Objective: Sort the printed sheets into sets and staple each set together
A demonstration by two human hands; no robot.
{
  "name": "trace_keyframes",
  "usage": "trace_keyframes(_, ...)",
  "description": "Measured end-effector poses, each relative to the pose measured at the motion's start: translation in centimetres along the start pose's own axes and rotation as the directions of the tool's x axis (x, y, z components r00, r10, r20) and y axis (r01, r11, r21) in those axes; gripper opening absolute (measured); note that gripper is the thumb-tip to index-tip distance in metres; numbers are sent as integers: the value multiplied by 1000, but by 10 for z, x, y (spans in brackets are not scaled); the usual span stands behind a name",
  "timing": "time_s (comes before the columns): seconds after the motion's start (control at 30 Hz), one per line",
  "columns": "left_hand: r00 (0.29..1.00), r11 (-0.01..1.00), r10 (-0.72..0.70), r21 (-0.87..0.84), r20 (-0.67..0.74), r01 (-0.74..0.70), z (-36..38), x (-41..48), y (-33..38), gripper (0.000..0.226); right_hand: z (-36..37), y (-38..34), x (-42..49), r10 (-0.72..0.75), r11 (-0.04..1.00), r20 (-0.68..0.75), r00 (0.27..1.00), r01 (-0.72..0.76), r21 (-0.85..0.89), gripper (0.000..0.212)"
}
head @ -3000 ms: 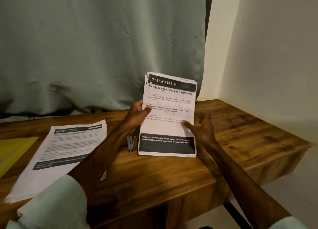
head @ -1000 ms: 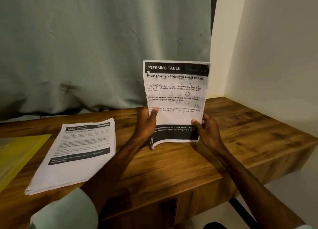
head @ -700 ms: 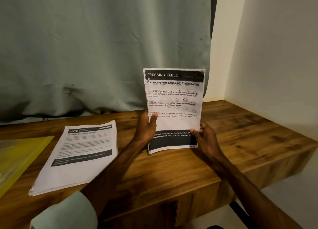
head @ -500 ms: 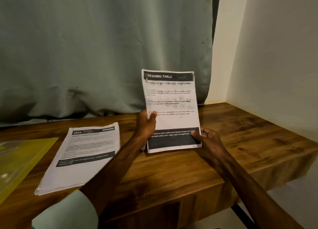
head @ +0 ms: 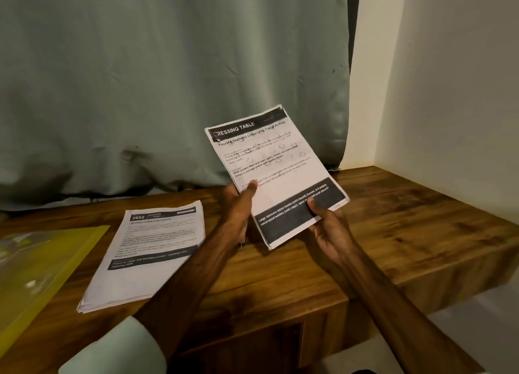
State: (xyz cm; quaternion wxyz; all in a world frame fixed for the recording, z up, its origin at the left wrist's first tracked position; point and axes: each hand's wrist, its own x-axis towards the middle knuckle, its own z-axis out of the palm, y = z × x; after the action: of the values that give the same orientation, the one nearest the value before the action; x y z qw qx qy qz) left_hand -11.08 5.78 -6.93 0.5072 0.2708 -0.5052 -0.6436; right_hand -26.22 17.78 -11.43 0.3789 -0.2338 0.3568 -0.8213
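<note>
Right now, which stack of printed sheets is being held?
The stack headed DRESSING TABLE, gripped tilted by the left hand and right hand. The other stack, headed 2652, lies flat on the desk.

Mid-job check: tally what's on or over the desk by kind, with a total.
Paper stacks: 2 (held stack, desk stack)
Folders: 1 (yellow folder)
Total: 3

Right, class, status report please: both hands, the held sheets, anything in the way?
Left hand and right hand both grip the white printed set with black bands, tilted, over the wooden desk. Second white printed stack lies flat to its left, apart.
</note>
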Motion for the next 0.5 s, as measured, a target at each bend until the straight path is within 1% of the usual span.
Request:
trace_keyframes(0.1, 998, 999, 32, -43, 54, -30, -24, 11, 31, 30, -11, -18, 3, -2, 987, -59, 998, -8, -160, 45)
trace_keyframes(0.13, 997, 998, 60, -27, 51, -59, -32, 15, 42, 30, -15, -23, 3, 9, 980, -67, 998, -22, -199, 46)
trace_keyframes(0.17, 995, 995, 92, 24, 45, -93, -40, 18, 53, 29, -19, -29, 3, 12, 974, -72, 997, -28, -225, 44)
trace_keyframes(0.23, 988, 971, 130, 190, 87, -144, -53, 23, 68, 27, -21, -39, -1, -22, 962, -100, 995, -6, -272, 30)
trace_keyframes(0.3, 978, 936, 102, 315, 180, -155, -61, 27, 77, 29, -22, -49, -2, -100, 932, -108, 989, 55, -358, 17)
trace_keyframes(0.37, 964, 916, 44, 375, 262, -144, -62, 29, 79, 40, -23, -59, 1, -183, 871, -97, 978, 115, -478, 12)
trace_keyframes(0.43, 955, 915, 10, 382, 295, -127, -59, 27, 76, 53, -24, -65, 5, -234, 809, -80, 969, 149, -569, 13)
trace_keyframes(0.5, 942, 898, -26, 422, 335, -125, -53, 24, 69, 52, -21, -69, 8, -266, 765, -57, 962, 175, -619, 16)
